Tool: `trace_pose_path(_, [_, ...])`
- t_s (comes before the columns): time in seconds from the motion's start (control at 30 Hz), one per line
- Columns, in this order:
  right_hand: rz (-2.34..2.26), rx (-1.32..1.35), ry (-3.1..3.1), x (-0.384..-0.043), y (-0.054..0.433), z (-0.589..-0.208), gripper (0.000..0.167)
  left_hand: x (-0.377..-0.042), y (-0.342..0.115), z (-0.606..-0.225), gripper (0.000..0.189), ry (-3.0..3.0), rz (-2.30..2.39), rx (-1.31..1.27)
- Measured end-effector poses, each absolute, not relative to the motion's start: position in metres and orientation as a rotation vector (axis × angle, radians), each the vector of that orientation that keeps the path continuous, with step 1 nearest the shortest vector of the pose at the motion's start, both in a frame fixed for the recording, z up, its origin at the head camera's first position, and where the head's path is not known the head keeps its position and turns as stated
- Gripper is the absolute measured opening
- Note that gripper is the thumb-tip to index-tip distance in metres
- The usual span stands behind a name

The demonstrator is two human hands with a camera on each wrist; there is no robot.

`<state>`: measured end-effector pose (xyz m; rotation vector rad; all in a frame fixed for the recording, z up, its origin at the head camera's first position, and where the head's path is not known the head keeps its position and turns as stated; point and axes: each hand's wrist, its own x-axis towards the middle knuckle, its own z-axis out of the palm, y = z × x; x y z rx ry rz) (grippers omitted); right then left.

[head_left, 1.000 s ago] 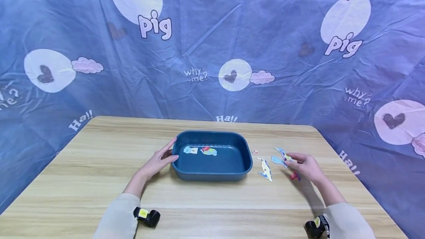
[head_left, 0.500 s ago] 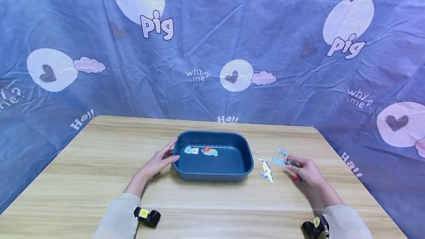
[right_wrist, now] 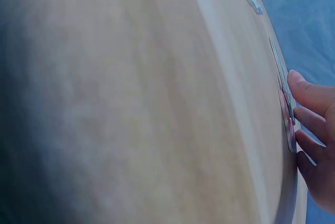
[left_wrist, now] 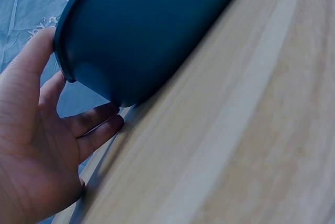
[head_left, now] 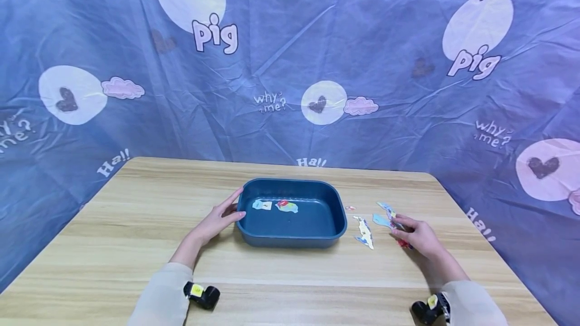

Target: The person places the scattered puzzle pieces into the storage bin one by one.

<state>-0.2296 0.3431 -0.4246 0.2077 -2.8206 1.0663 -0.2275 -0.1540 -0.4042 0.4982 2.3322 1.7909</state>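
A dark blue rectangular tray (head_left: 290, 242) sits on the table. My left hand (head_left: 216, 223) holds its left end, with the thumb at the rim and other fingers against the outer wall in the left wrist view. Inside lie a pale blue and white flat piece (head_left: 262, 205) and a red, yellow and blue one (head_left: 287, 207). To the right, my right hand (head_left: 423, 238) holds a multicoloured flat cutout piece (head_left: 393, 214) low between thumb and index finger. A light blue piece (head_left: 381, 221) touches or adjoins it. A red piece (head_left: 403, 244) is partly hidden beneath that hand.
A white and blue cutout (head_left: 364, 233) lies between tray and right hand, with a tiny pink piece (head_left: 350, 208) behind it. The wooden table (head_left: 290, 286) ends at a blue patterned cloth (head_left: 254, 130). Both wrists wear black cameras (head_left: 204, 296).
My right hand has shifted slightly toward me and to the right, and the multicoloured piece has moved with it toward the red piece. The left hand stays on the tray.
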Motion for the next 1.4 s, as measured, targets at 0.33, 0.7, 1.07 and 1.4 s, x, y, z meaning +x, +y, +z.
trace_pose_path(0.33, [0.979,0.271,-2.798,-0.2313,0.3423,-0.4272,0.042,-0.2273,-0.1546,-0.4045,0.063,2.351,1.782,0.481])
trace_pose_path(0.7, [0.954,0.258,-2.823,-0.2329,0.3426,-0.4273,0.039,-0.2275,-0.1552,-0.4044,0.063,2.356,1.775,0.479])
trace_pose_path(1.07, [0.972,0.262,-2.791,-0.2343,0.3418,-0.428,0.036,-0.228,-0.1558,-0.4042,0.063,2.346,1.787,0.485])
trace_pose_path(1.4, [0.965,0.252,-2.785,-0.2338,0.3408,-0.429,0.034,-0.2276,-0.1549,-0.404,0.063,2.336,1.796,0.486])
